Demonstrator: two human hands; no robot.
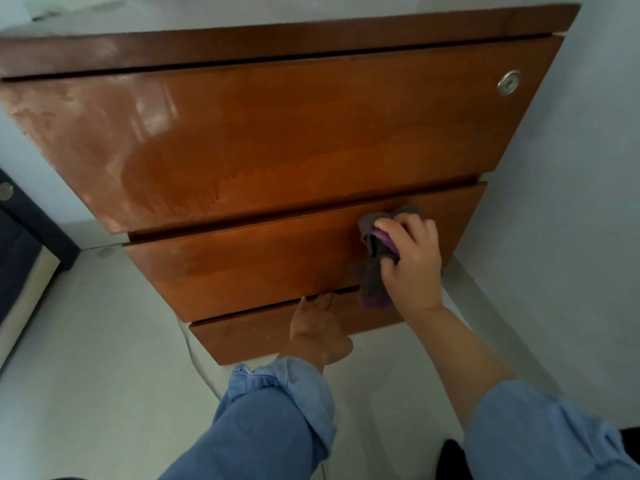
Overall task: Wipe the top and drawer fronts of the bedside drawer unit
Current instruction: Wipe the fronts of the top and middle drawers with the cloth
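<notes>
A brown wooden drawer unit (277, 133) with three drawer fronts fills the head view. Its top drawer carries a round metal lock (508, 83) at the right and a dusty, pale left side. My right hand (412, 261) is shut on a grey and purple cloth (375, 268) and presses it against the right part of the middle drawer front (242, 265). My left hand (318, 327) lies on the bottom drawer front (249, 337), its fingertips hooked into the gap under the middle drawer.
A pale wall (571, 202) stands right of the unit. A dark blue piece of furniture with a light edge (20, 258) is at the far left. A pale floor (104, 375) and a thin cable (194, 362) lie below.
</notes>
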